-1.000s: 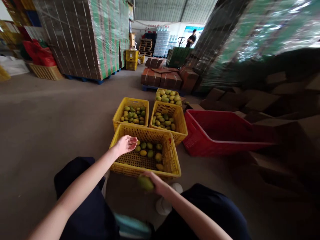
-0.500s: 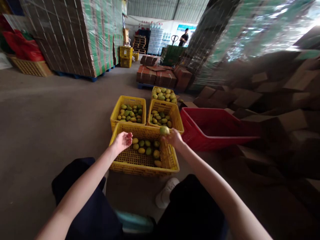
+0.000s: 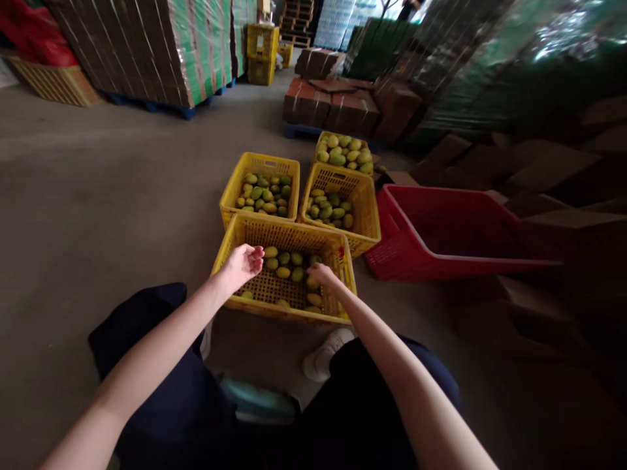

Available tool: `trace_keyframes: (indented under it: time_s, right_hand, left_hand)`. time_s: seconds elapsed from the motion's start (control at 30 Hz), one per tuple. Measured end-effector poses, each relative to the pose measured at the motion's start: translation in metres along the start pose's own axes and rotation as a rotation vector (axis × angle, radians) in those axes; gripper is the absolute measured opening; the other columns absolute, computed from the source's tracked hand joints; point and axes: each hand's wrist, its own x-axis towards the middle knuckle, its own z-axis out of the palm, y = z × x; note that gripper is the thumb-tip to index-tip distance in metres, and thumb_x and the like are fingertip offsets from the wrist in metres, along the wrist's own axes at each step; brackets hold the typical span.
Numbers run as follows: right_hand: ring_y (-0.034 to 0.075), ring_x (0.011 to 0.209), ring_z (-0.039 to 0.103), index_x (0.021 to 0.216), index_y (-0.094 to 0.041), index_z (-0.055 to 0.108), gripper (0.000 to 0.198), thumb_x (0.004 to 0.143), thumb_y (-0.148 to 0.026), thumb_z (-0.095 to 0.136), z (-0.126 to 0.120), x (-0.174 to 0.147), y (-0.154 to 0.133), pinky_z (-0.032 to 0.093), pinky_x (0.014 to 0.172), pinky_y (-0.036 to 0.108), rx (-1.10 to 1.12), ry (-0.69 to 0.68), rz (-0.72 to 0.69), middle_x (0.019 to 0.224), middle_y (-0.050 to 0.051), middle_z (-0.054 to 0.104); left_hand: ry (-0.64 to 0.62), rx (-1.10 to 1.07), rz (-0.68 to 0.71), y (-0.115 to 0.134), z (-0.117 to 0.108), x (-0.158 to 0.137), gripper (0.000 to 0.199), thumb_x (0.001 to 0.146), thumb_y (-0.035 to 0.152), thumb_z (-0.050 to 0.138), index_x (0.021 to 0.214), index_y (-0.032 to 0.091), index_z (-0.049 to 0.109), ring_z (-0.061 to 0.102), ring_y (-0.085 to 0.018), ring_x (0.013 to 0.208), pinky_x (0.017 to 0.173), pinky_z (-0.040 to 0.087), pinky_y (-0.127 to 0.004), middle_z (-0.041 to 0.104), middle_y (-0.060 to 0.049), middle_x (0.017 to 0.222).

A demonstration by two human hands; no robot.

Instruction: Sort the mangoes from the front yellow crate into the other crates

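Observation:
In front of me stands a yellow plastic crate (image 3: 228,253) with a loose layer of green and yellow mangoes (image 3: 283,272) on its slatted floor. My left hand (image 3: 245,264) hovers over the crate's left part, its fingers loosely curved and apart, holding nothing. Inside the right part, my right hand (image 3: 321,273) reaches down with bent fingers closed together on a mango (image 3: 312,283); the fingertips are partly hidden. More mangoes lie just behind and in front of that hand.
Behind are a left yellow crate (image 3: 236,186), a right yellow crate (image 3: 365,207) and a farther crate heaped with mangoes (image 3: 345,149). A red bin (image 3: 409,254) stands to the right, beside loose cardboard (image 3: 548,170). Flat cartons (image 3: 353,111) and a wrapped stack (image 3: 140,55) stand farther back.
My right hand has moved from the back rim, where it held a mango, down into the front crate. My left hand stays over the crate's left side. The view has tilted down.

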Motion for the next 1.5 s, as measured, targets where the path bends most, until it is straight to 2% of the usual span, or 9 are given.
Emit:
trace_keyframes:
  time_s: [0.2,0.4,0.67,0.9,1.03,1.17,1.37,1.43,1.5]
  right_hand:
    - [0.022,0.104,0.061,0.121,-0.016,0.057,0.034,0.092,-0.034,0.059,0.059,0.034,0.014,0.053,0.088,0.043,-0.463,-0.177,-0.085,0.122,0.009,0.059]
    - [0.025,0.114,0.057,0.125,-0.018,0.055,0.037,0.092,-0.033,0.059,0.109,0.084,0.020,0.049,0.095,0.048,-0.664,-0.100,-0.203,0.132,0.010,0.054]
    - [0.034,0.131,0.039,0.133,-0.015,0.050,0.042,0.092,-0.008,0.042,0.123,0.132,0.029,0.038,0.101,0.049,-0.760,-0.050,-0.249,0.144,0.024,0.039]
    - [0.026,0.118,0.054,0.120,-0.015,0.058,0.032,0.092,-0.030,0.058,0.128,0.102,0.030,0.046,0.098,0.049,-0.629,-0.132,-0.142,0.131,0.011,0.054]
    - [0.023,0.102,0.064,0.105,-0.014,0.065,0.025,0.085,-0.029,0.068,0.116,0.070,0.021,0.053,0.088,0.041,-0.437,-0.179,-0.061,0.110,0.009,0.066]
    - [0.024,0.092,0.067,0.090,-0.017,0.069,0.018,0.075,-0.025,0.074,0.079,0.047,-0.020,0.056,0.073,0.029,-0.180,-0.163,-0.096,0.084,0.005,0.070]
    - [0.013,0.055,0.062,0.095,-0.014,0.067,0.028,0.084,-0.039,0.063,0.005,-0.026,-0.121,0.052,0.046,0.022,0.240,-0.439,-0.351,0.073,0.003,0.068]
    - [0.010,0.050,0.060,0.094,-0.014,0.065,0.032,0.081,-0.044,0.065,-0.013,-0.063,-0.148,0.048,0.041,0.019,0.367,-0.513,-0.509,0.070,0.000,0.067]
    - [0.007,0.044,0.055,0.092,-0.016,0.064,0.030,0.082,-0.044,0.066,-0.024,-0.094,-0.164,0.044,0.040,0.015,0.362,-0.452,-0.623,0.062,-0.003,0.063]
  left_hand:
    - [0.025,0.033,-0.145,-0.022,0.011,-0.008,0.021,0.084,0.005,0.044,0.074,0.009,0.062,0.056,-0.010,0.044,0.046,0.047,-0.021,0.063,-0.004,0.059]
    - [0.087,-0.046,-0.152,-0.018,0.011,0.001,0.023,0.083,0.004,0.044,0.071,0.011,0.063,0.057,-0.010,0.047,0.046,0.048,-0.021,0.064,-0.006,0.062]
    - [0.238,-0.104,-0.097,0.002,0.006,0.012,0.023,0.084,0.004,0.044,0.072,0.011,0.063,0.057,-0.010,0.050,0.048,0.049,-0.020,0.063,-0.006,0.065]
    - [0.199,-0.100,-0.102,0.003,0.011,0.009,0.025,0.086,0.005,0.043,0.071,0.011,0.062,0.057,-0.010,0.051,0.049,0.048,-0.020,0.062,-0.006,0.065]
    - [0.130,-0.107,-0.085,0.006,0.009,0.000,0.021,0.084,0.005,0.046,0.072,0.011,0.061,0.056,-0.010,0.051,0.049,0.047,-0.020,0.062,-0.005,0.063]
    - [0.110,-0.072,-0.013,0.011,0.008,-0.011,0.019,0.083,0.007,0.046,0.075,0.011,0.062,0.059,-0.012,0.056,0.055,0.049,-0.022,0.064,-0.006,0.068]
    - [0.234,0.000,0.153,0.011,0.006,-0.003,0.020,0.087,0.017,0.043,0.081,0.015,0.062,0.061,-0.012,0.070,0.068,0.048,-0.024,0.066,-0.005,0.083]
    - [0.207,-0.022,0.128,0.008,0.007,0.000,0.024,0.091,0.023,0.040,0.083,0.016,0.062,0.062,-0.014,0.069,0.067,0.049,-0.025,0.066,-0.005,0.082]
    - [0.111,-0.082,0.019,0.003,0.009,0.000,0.031,0.093,0.030,0.036,0.090,0.016,0.063,0.063,-0.016,0.068,0.064,0.050,-0.027,0.066,-0.007,0.081]
